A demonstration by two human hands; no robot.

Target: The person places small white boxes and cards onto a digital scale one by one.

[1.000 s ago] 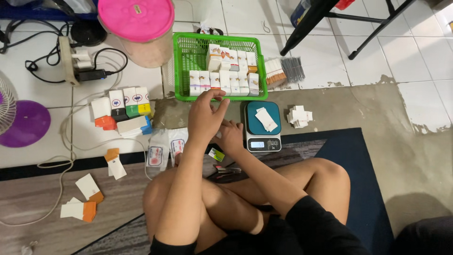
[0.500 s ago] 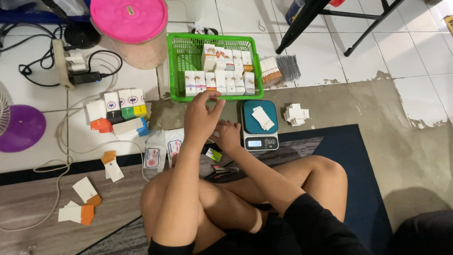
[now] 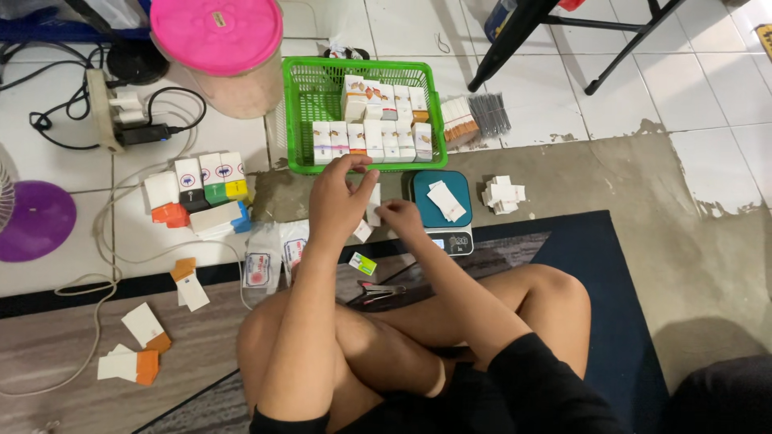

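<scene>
I sit cross-legged on the floor. My left hand [image 3: 338, 199] and my right hand [image 3: 400, 217] meet just in front of a green basket [image 3: 299, 120]. Between them they hold a small white carton [image 3: 374, 202], upright, the left hand's fingers on its top and side, the right hand at its lower edge. A small white scrap [image 3: 362, 231] lies just below the hands. The basket holds rows of small white boxes [image 3: 370, 138] with orange ends. A teal digital scale [image 3: 438, 205] with a white packet [image 3: 446, 201] on it sits right beside my right hand.
Left of me are stacked coloured boxes [image 3: 201, 193], plastic packets [image 3: 259, 265], flattened cartons [image 3: 145, 325], a power strip [image 3: 108, 108] with cables and a pink-lidded tub [image 3: 217, 36]. Scissors [image 3: 378, 291] lie by my knee. Folded white pieces [image 3: 503, 194] and chair legs [image 3: 531, 32] are on the right.
Both hands stay together on the small white carton in nearly the same spot; only the fingers shift a little. The view has drifted slightly.
</scene>
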